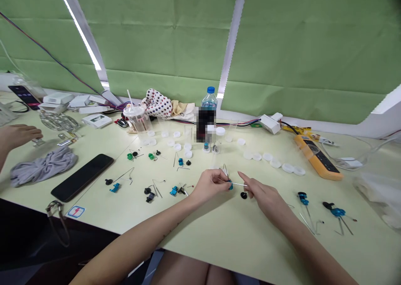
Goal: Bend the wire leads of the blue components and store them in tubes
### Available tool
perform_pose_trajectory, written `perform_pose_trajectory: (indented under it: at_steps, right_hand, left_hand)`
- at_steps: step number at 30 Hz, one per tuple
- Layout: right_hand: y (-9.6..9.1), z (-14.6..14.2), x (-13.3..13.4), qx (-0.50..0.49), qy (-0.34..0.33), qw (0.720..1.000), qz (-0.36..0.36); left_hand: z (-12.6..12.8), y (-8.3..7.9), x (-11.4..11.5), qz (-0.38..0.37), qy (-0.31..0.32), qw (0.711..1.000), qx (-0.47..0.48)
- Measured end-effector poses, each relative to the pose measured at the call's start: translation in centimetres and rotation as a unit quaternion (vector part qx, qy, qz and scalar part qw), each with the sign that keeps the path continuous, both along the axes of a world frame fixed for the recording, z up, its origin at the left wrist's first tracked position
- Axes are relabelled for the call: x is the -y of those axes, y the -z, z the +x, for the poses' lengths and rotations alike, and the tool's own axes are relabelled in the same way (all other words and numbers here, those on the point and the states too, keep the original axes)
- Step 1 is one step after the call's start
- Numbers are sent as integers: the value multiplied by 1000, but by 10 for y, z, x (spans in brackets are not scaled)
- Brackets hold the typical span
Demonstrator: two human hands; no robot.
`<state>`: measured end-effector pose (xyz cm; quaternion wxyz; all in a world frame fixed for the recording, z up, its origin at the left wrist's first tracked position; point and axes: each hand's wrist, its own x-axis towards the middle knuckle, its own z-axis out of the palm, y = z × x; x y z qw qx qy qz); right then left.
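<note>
My left hand (pixel 210 184) is closed in a pinch on a small blue plastic part (pixel 230 186) with a thin metal wire (pixel 238 184) sticking out to the right. My right hand (pixel 262 195) pinches the other end of that wire, index finger stretched toward the blue part. Both hands hover just above the pale table (pixel 225 230). A small black round piece (pixel 243 195) lies on the table right under the right hand's fingers. More blue and black parts with wires lie left (pixel 174 190) and right (pixel 336 212) of my hands.
White caps (pixel 275 163) lie in a row behind my hands. A water bottle (pixel 209 109), a clear cup (pixel 135 118), a yellow power strip (pixel 316 157), a black phone (pixel 83 176) and a grey cloth (pixel 44 166) are on the table. Another person's hand (pixel 17 135) rests at the far left.
</note>
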<state>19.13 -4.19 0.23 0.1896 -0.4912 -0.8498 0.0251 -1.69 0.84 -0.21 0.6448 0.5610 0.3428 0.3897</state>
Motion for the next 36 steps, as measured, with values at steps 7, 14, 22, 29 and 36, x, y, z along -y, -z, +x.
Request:
perform_pose_trajectory:
  at_steps: [7,14,22,29,36]
  right_hand:
    - [-1,1,-3,-32,-35,998,40]
    - [-5,-5,-4,-47,22,994,91]
    - [-6,-16,0,-224,62,973,-13]
    - [-12,-25,2,-454,110,855,-224]
    - [-12,-21,0,-478,114,842,-221]
  left_hand:
    - [0,-6,2,-29,4,999,26]
    - [0,-8,3,-28,8,999,41]
    - [-2,-6,1,28,-18,999,10]
    - [-2,-8,-1,22,-37,999,2]
    - [-1,-4,0,15,-23,999,19]
